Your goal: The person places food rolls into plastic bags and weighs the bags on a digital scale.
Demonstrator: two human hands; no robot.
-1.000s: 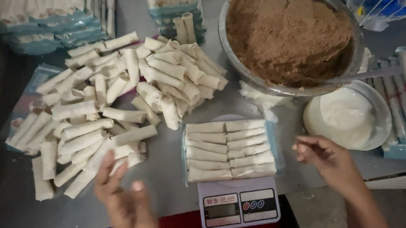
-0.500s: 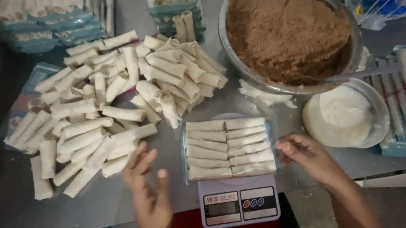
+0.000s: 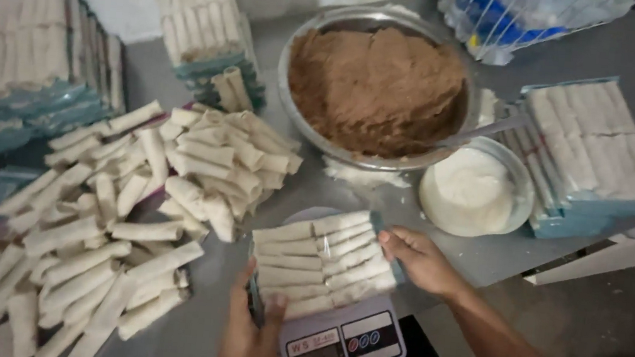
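Between both hands sits a tray (image 3: 322, 264) of pale rolls on the scale (image 3: 344, 344); left hand (image 3: 250, 327) grips its near-left edge, right hand (image 3: 420, 258) its far-right corner. Blue stacked packs (image 3: 592, 151) lie beyond the right hand, loose rolls (image 3: 102, 235) left.

Pale cream rolls (image 3: 321, 263) in my teal tray (image 3: 399, 270), brown filling (image 3: 377, 87) in the silver bowl (image 3: 293, 114), white paste (image 3: 468, 189), grey table (image 3: 574, 254).
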